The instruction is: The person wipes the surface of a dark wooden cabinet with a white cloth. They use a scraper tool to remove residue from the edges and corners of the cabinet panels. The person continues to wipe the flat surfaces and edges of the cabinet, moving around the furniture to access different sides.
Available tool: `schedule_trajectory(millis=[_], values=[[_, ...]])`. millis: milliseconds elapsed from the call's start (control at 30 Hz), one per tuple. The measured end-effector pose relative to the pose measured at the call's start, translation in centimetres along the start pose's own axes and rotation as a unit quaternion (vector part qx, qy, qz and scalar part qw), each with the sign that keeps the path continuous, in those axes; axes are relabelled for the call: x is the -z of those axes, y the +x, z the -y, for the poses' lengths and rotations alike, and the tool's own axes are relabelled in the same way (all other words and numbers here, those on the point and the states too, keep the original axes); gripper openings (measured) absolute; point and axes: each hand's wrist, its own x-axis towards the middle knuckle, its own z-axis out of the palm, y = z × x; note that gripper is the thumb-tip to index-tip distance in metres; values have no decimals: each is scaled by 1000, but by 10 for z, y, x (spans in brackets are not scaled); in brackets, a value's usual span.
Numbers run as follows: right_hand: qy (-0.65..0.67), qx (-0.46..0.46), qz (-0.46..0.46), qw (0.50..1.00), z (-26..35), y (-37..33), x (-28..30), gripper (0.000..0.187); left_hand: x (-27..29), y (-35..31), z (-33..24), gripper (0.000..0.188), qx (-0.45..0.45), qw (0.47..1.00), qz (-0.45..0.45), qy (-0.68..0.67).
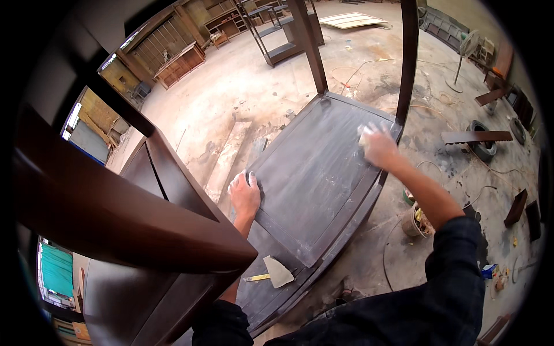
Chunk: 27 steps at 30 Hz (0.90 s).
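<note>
A dark wooden furniture panel point(314, 173) lies before me, streaked with pale dust. My left hand point(245, 193) is at its left edge, fingers whitened with dust and curled against the edge. Near the far right corner, my right hand point(381, 149) presses down on the surface, smeared by motion. Beneath its fingers shows a small pale pad point(363, 136), whose exact kind I cannot make out. On the lower dark surface nearer me, a pale angular sheet point(279, 273) lies beside a narrow yellow strip point(257, 278).
A curved dark wooden piece point(127, 213) looms close at left. Two dark posts point(311, 52) rise from the panel's far end. A bucket of scraps point(416, 222), cables, tyres point(483, 149) and loose boards lie on the floor at right. A standing fan point(466, 49) is farther back.
</note>
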Motion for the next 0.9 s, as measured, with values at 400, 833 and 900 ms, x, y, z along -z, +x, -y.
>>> schedule_trajectory(millis=[400, 833, 900], values=[[-16, -31, -3, 999, 23, -25, -15, 57, 4, 3, -10, 46, 29, 998, 50, 10], [-55, -2, -57, 997, 69, -68, -37, 44, 10, 4, 2, 47, 43, 997, 60, 27], [-43, -40, 40, 997, 73, -51, -3, 34, 15, 2, 11, 47, 41, 997, 50, 33]])
